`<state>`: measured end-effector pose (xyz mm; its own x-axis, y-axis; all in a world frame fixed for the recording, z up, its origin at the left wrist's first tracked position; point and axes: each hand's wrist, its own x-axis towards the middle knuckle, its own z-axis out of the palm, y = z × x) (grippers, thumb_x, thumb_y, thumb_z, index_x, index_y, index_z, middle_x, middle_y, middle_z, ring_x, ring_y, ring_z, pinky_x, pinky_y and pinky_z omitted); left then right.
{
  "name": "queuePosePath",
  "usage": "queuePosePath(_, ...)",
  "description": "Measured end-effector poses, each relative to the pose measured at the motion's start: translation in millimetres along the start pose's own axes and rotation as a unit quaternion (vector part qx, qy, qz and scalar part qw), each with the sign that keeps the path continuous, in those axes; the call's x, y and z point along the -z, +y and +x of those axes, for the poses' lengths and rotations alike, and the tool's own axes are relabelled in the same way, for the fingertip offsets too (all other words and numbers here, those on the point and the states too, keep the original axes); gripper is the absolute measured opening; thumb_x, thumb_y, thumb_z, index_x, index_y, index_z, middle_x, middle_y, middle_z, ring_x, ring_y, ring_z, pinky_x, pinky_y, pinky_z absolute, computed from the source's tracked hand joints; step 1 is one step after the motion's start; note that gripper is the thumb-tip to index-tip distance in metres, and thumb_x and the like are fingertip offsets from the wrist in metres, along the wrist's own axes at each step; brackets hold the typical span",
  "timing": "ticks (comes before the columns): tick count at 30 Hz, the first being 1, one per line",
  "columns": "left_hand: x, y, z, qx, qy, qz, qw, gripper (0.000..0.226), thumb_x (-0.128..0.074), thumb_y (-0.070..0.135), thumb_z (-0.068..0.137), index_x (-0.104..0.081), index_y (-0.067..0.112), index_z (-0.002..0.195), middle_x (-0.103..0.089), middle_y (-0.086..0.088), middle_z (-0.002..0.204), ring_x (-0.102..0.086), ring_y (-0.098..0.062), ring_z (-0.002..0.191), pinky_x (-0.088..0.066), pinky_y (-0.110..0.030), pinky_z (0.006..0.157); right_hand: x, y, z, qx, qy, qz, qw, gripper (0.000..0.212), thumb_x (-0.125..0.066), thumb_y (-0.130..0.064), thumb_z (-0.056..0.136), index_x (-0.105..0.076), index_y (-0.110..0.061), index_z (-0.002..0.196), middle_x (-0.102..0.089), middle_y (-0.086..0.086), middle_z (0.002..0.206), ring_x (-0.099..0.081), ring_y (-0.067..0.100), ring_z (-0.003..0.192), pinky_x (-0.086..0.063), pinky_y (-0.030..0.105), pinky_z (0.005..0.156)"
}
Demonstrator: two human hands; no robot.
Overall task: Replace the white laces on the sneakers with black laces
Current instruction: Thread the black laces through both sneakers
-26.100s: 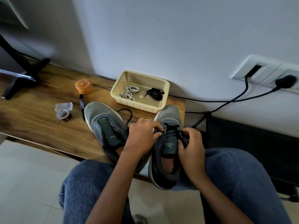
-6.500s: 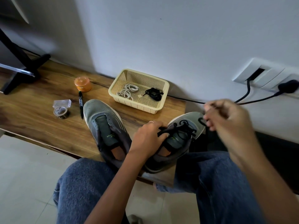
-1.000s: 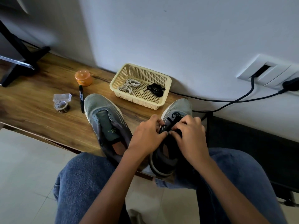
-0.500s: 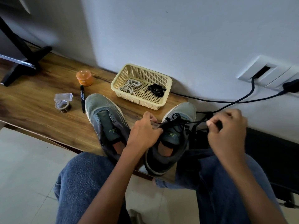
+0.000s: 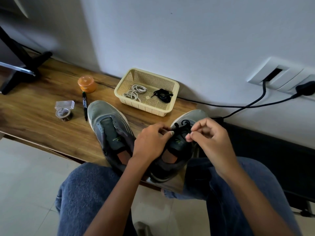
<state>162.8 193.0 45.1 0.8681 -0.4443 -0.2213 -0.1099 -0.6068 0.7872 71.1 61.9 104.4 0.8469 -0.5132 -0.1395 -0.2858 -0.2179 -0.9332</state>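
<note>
My left hand [image 5: 150, 142] grips the tongue side of the right-hand sneaker [image 5: 179, 143], fingers curled against its upper, to steady it while lacing. My right hand [image 5: 209, 135] pinches the black lace [image 5: 183, 127] between thumb and forefinger just beside the eyelets, which I judge is for feeding the end through the next hole. This sneaker sits at the near right corner of the wooden table [image 5: 34, 116], heel overhanging the near edge toward my lap, so that both hands reach it. The second sneaker [image 5: 109, 126] lies just beside it at the near edge, without laces. The cream basket [image 5: 175, 87] stands at the far edge against the wall. It contains the coiled white laces [image 5: 135, 91] on its left and a bundled second black lace [image 5: 163, 96] on its right, apart from each other.
</note>
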Motion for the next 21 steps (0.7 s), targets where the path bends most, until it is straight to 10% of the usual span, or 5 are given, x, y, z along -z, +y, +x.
queuePosePath(4,-4,-1,5,-0.006,-0.022,0.001,1.0,0.02,-0.054,0.036,0.095,-0.066,0.032,0.111,-0.067,0.006,0.105,-0.06,-0.018,0.099,-0.049,-0.036,0.084,0,-5,4,-0.061,-0.065,0.13,0.987,0.03,-0.042,0.014,0.087,-0.062,-0.004,0.097,-0.061,0.01,0.07,-0.062,0.02,0.06,-0.05,0.022,0.055)
queuePosePath(14,-12,-6,20,0.063,-0.022,-0.063,0.996,0.02,-0.047,0.03,0.099,-0.067,0.025,0.098,-0.067,0.0,0.1,-0.059,-0.023,0.099,-0.043,-0.033,0.078,-15,25,15,0.074,-0.041,-0.426,0.901,0.019,-0.059,-0.031,0.09,-0.069,-0.017,0.098,-0.051,-0.002,0.103,-0.051,0.016,0.097,-0.042,0.033,0.078)
queuePosePath(21,-14,-8,23,0.073,-0.015,-0.061,0.995,0.021,-0.047,0.031,0.098,-0.06,0.03,0.082,-0.067,-0.002,0.096,-0.059,-0.026,0.098,-0.04,-0.033,0.073,-28,34,19,0.216,0.025,-0.496,0.841,0.018,-0.078,-0.016,0.072,-0.061,-0.021,0.077,-0.061,-0.005,0.081,-0.056,0.025,0.082,-0.027,0.033,0.068)
